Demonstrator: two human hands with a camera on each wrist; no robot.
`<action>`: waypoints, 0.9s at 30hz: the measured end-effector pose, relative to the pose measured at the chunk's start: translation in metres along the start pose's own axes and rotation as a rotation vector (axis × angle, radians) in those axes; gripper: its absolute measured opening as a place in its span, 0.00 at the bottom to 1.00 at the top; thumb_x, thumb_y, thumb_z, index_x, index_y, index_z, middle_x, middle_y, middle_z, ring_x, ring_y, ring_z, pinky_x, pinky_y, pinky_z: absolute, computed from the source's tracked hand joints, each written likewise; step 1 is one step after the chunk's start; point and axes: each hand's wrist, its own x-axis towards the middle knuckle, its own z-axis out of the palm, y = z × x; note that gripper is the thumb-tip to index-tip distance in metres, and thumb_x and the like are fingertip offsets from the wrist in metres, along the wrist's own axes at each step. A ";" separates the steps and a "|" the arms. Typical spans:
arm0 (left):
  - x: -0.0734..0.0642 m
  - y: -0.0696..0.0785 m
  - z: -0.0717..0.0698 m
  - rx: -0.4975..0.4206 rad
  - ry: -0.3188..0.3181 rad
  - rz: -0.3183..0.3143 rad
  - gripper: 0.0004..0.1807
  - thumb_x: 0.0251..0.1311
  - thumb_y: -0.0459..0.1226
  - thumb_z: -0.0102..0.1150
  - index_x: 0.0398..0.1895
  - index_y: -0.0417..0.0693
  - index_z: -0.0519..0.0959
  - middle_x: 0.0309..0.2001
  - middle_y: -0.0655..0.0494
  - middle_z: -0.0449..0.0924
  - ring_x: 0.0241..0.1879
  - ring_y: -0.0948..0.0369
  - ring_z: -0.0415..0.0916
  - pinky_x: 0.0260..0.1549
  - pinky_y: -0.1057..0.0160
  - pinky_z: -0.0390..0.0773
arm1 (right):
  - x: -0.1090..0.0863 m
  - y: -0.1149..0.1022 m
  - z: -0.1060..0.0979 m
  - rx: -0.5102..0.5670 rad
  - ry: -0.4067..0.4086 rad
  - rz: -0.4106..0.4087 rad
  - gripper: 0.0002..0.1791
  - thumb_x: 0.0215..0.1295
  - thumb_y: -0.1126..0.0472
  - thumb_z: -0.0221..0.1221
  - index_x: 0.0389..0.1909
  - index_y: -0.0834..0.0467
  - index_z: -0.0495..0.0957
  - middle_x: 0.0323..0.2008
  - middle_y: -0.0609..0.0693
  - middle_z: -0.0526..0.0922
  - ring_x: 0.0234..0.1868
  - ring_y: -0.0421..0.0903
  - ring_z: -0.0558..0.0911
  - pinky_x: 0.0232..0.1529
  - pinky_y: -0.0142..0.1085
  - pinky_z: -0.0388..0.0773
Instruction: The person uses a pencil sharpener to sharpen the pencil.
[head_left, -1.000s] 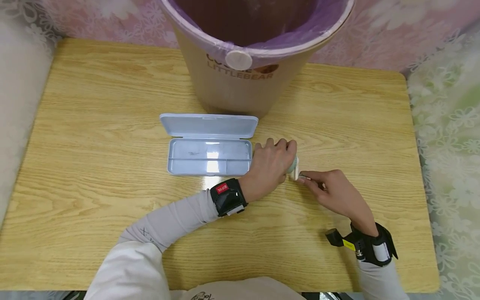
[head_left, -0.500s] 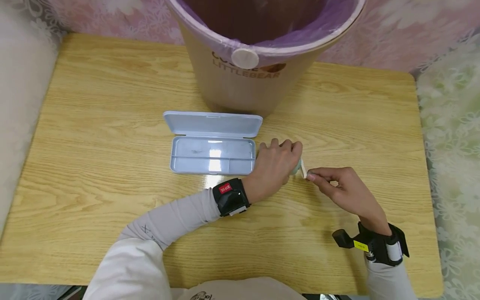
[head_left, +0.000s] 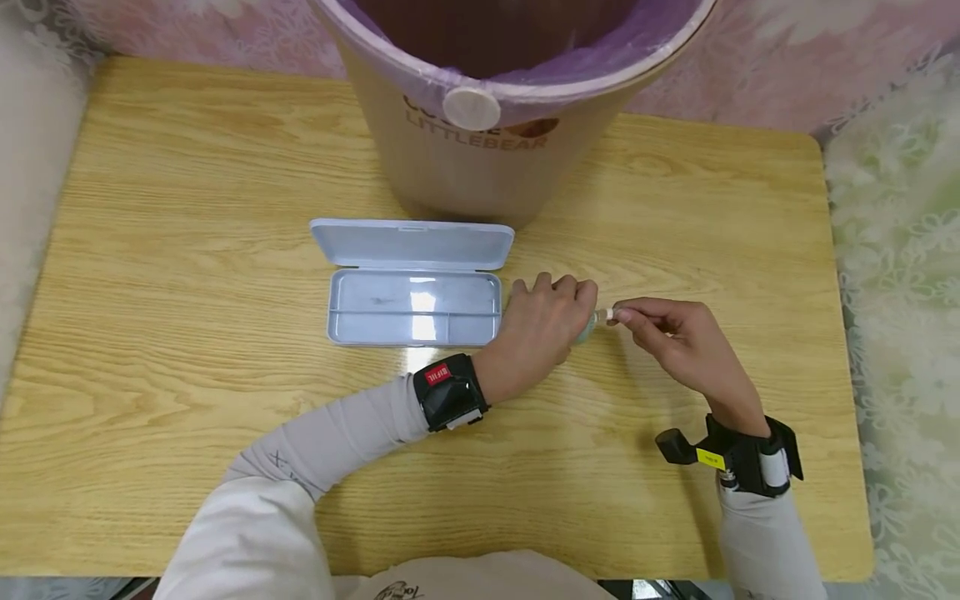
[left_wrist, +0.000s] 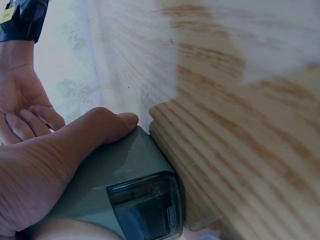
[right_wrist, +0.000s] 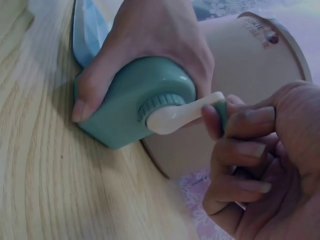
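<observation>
A green crank pencil sharpener (right_wrist: 120,105) stands on the wooden table, gripped from above by my left hand (head_left: 536,333). In the left wrist view the thumb lies along the sharpener's body (left_wrist: 135,160), beside its dark see-through shavings window (left_wrist: 145,207). A white crank arm (right_wrist: 175,116) sticks out from the sharpener's ribbed collar. My right hand (head_left: 678,342) pinches the small green knob (right_wrist: 221,114) at the crank's end between thumb and fingers. Just left of my left hand, a light blue pencil case (head_left: 412,308) lies with its lid raised.
A tall beige bin (head_left: 472,175) with a purple liner stands behind the pencil case, at the back of the table (head_left: 195,208). Patterned cloth (head_left: 900,292) borders the table on the right. Black camera straps (head_left: 742,454) are on both wrists.
My right hand has moved up, and the crank has swung from pointing toward the person to pointing right. The left hand keeps its grip on the sharpener.
</observation>
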 end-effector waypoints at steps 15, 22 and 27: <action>-0.002 0.000 0.001 -0.008 0.050 -0.008 0.10 0.63 0.41 0.64 0.42 0.51 0.74 0.35 0.58 0.81 0.32 0.60 0.79 0.28 0.60 0.81 | 0.012 0.008 0.001 0.026 0.055 0.081 0.14 0.76 0.60 0.57 0.52 0.62 0.85 0.31 0.39 0.82 0.23 0.39 0.70 0.26 0.31 0.68; 0.000 0.001 0.002 -0.025 0.018 -0.001 0.13 0.61 0.40 0.66 0.45 0.51 0.73 0.37 0.57 0.82 0.34 0.59 0.80 0.29 0.59 0.82 | 0.025 0.016 0.002 -0.017 0.048 0.128 0.15 0.75 0.57 0.59 0.54 0.59 0.86 0.45 0.47 0.89 0.30 0.36 0.80 0.30 0.27 0.71; -0.001 0.000 0.001 -0.021 0.009 -0.007 0.13 0.61 0.40 0.65 0.45 0.51 0.73 0.37 0.58 0.81 0.34 0.59 0.80 0.31 0.58 0.83 | 0.033 0.018 0.002 -0.017 0.020 0.182 0.17 0.75 0.54 0.59 0.56 0.58 0.85 0.53 0.59 0.87 0.39 0.30 0.83 0.36 0.23 0.75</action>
